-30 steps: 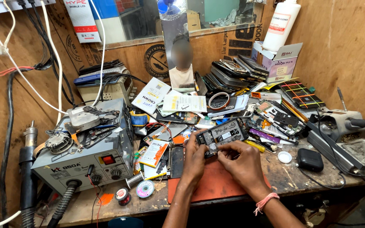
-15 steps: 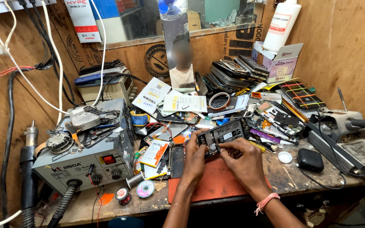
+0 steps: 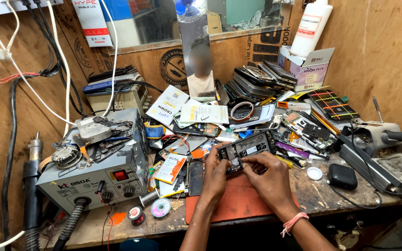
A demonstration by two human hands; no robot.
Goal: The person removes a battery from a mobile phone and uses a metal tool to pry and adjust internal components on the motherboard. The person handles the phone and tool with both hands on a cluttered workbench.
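An opened dark phone (image 3: 252,146) with its back off is lifted above an orange work mat (image 3: 243,200) at the bench's middle. My left hand (image 3: 216,174) grips the phone's left end from below. My right hand (image 3: 268,174) rests over its lower edge, fingertips pinched on something small inside the phone near the left end; what they pinch is too small to tell. A pink band circles my right wrist.
A grey hot-air rework station (image 3: 101,174) stands at left, its handpiece (image 3: 32,176) beside it. Solder spools (image 3: 160,208) lie in front. Piles of phone parts (image 3: 261,76), a white bottle (image 3: 311,28), a black case (image 3: 342,175) and a metal stand (image 3: 387,162) crowd the back and right.
The phone has tilted and lifted slightly. My right hand's fingers have shifted a little left along it. My left hand keeps its grip.
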